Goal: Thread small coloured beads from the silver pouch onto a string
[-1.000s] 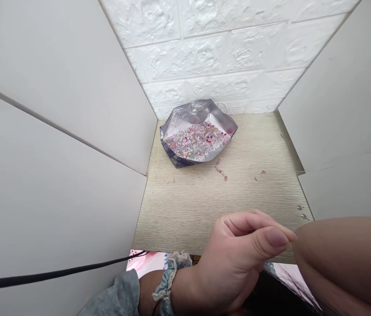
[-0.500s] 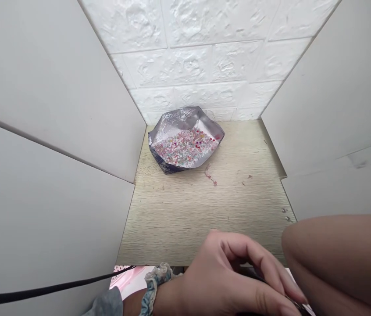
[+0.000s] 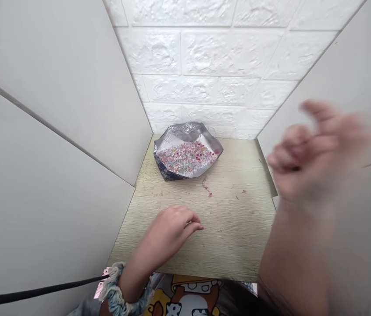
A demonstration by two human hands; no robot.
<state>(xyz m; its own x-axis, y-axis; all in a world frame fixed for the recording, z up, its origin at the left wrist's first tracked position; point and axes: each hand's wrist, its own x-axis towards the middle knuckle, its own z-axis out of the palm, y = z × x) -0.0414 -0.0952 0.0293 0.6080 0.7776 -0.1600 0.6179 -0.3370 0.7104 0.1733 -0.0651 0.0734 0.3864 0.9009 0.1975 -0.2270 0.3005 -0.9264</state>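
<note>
My left hand (image 3: 174,226) hovers at or just above the wooden board, thumb and fingertips drawn together in a pinch; anything between them is too small to make out. Raised on the right, before the side panel, my right hand (image 3: 313,151) is smeared by motion, its fingers partly bent and their contents unclear. Farther back stands an open foil bag (image 3: 172,136), silver inside and dark outside. Many small pink, white, red and pale beads (image 3: 188,157) lie in it. A short string of reddish beads (image 3: 207,188) rests on the board in front of the bag.
White panels (image 3: 57,114) flank the board (image 3: 231,245) on both sides, and a white brick-patterned wall (image 3: 201,52) rises behind. A black cord (image 3: 41,290) crosses the lower left. Small reddish bits (image 3: 244,191) lie right of the bead string.
My left hand has moved left and over the board. My right hand has come up into the air on the right. The view has shifted, showing the printed clothing below.
</note>
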